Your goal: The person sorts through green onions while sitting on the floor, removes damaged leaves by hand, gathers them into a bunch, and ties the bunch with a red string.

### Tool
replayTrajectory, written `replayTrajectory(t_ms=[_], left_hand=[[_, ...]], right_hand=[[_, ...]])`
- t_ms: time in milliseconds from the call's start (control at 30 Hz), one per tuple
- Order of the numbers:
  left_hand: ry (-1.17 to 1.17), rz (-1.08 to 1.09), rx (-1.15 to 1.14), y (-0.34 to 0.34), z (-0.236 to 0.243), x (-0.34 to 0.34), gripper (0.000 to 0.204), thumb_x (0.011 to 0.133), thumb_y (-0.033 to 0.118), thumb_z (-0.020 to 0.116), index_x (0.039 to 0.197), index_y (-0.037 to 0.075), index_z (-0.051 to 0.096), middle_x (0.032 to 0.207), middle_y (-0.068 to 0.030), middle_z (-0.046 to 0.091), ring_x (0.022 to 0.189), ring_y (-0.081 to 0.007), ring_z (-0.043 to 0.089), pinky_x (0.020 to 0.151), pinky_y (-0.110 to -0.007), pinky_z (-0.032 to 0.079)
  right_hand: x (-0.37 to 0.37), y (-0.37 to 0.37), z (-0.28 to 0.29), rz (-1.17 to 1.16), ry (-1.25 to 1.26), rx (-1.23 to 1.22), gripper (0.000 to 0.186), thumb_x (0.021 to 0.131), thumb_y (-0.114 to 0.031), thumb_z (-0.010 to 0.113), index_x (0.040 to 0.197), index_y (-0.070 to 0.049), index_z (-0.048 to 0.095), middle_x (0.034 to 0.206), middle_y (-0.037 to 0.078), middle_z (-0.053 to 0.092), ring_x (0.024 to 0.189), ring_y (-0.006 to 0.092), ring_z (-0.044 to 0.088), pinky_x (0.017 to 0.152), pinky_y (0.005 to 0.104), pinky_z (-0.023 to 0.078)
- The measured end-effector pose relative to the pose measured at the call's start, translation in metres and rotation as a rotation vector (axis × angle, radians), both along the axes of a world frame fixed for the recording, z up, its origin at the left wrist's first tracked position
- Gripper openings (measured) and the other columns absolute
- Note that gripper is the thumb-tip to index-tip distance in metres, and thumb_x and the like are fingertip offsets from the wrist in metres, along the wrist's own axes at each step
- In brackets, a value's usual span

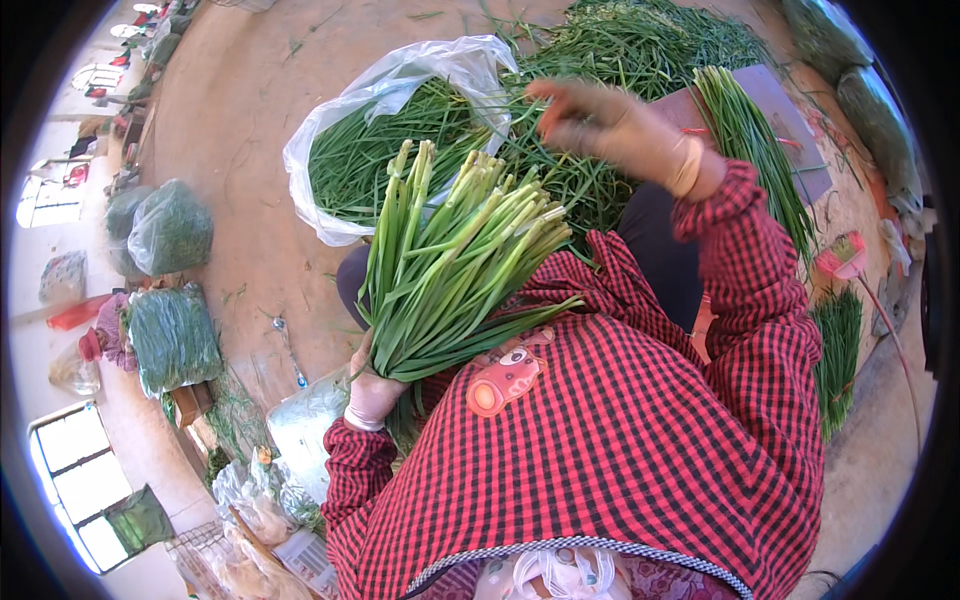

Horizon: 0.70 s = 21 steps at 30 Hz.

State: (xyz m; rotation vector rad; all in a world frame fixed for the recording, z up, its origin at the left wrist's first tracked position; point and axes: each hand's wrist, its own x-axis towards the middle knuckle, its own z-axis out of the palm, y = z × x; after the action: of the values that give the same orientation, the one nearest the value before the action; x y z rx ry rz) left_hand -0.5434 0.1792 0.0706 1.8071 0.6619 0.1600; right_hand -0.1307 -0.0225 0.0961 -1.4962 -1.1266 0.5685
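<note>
One big green bunch (460, 260): up and right from the left hand (376, 392), cut ends pointing away
Left hand: wrapped around the leafy end
Right hand (610, 125): blurry, can't say if spread or pressed together; near the loose green pile (640, 50)
Clear bag (420, 65): left of the right hand, green leaves inside

Bright, fairly even light fell on me, and the windows (90, 488) to the left glared white. Pale sheen showed on the plastic bag (445, 58). Motion blur smeared my right hand (615, 125); the green stalks (460, 260) in my left hand (374, 392) looked sharper. Straight lines bowed toward a round black rim.
</note>
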Motion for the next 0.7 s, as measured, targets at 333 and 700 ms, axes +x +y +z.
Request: replayTrajectory(t_ms=[333,700], left_hand=[[0.010,0.081,-0.062,0.002,0.007,-0.006,0.062,0.073,0.001,0.081,0.128,-0.002,0.053,0.119,-0.0112,0.067,0.106,-0.0194,0.065,0.094,-0.033,0.052],[0.055,-0.039,-0.043,-0.001,0.008,0.002,0.063,0.074,0.007,0.081,0.131,-0.002,0.054,0.114,-0.0087,0.070,0.102,-0.0144,0.066,0.091,-0.029,0.052]], right_hand=[[-0.022,0.026,0.024,-0.045,-0.465,-0.066,0.015,0.091,-0.012,0.065,0.104,-0.005,0.069,0.093,0.010,0.069,0.081,0.0205,0.066,0.076,0.0314,0.053],[-0.024,0.081,0.034,0.019,-0.594,0.215,0.049,0.081,-0.032,0.076,0.121,-0.006,0.065,0.118,0.021,0.064,0.109,0.0378,0.061,0.095,0.0396,0.048]])
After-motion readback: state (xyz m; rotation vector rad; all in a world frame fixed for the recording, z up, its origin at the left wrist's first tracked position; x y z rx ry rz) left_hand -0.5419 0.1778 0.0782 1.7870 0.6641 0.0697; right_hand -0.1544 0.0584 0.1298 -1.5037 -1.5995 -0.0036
